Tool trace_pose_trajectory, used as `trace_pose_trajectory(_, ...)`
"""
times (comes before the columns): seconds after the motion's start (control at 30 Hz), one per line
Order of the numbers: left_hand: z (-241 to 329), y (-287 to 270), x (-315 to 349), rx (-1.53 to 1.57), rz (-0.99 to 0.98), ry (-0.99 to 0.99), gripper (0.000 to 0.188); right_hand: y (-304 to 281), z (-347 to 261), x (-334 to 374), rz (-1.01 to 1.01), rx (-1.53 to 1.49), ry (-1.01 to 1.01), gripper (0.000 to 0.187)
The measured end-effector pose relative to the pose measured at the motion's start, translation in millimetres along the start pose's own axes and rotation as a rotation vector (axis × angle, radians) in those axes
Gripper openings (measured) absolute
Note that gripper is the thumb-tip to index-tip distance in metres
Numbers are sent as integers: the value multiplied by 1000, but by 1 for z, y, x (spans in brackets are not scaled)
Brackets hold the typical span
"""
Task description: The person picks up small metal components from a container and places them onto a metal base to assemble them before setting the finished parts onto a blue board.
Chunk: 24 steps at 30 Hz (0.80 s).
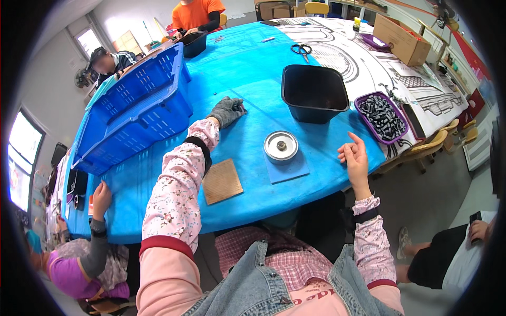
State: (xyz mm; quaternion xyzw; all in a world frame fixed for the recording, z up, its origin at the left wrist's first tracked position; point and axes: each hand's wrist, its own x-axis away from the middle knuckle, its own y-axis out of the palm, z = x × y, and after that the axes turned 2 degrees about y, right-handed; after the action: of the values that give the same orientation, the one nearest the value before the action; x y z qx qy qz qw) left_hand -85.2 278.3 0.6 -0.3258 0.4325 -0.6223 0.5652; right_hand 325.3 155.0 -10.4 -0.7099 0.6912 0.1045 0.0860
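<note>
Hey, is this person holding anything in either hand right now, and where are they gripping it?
Nothing is held: gloved left hand lies on the blue table cover; bare right hand hovers open.

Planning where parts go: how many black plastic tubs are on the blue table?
2. One large square black plastic tub sits ahead of the round metal dish; another black tub stands at the far edge. Others may be hidden.

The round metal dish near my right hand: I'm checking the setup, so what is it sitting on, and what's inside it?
The round metal dish rests on a blue square pad on the blue table cover. Inside, a small knob sits at its centre. The pad's middle is hidden beneath the dish.
</note>
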Motion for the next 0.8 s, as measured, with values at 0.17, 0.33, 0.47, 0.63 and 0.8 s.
trace_pose_trajectory(0.17, -38, -2, 15, 263, -81, -31, 23, 1, 4, -4, -16, -21, 1, 35)
trace_pose_trajectory(0.33, -23, -48, 96, 697, -77, -196, 25, -8, 3, -2, 2, 5, -12, 34)
trace_pose_trajectory(0.47, -29, -86, 197, 817, -21, -310, 38, 3, 7, -3, -41, -10, -34, 34)
trace_pose_trajectory(0.63, -8, -116, 259, 617, -71, -583, 56, -11, 6, -4, 28, 15, -58, 33)
trace_pose_trajectory(0.8, -13, -129, 294, 362, 180, -635, 40, -4, 7, -7, 2, 0, -23, 33)
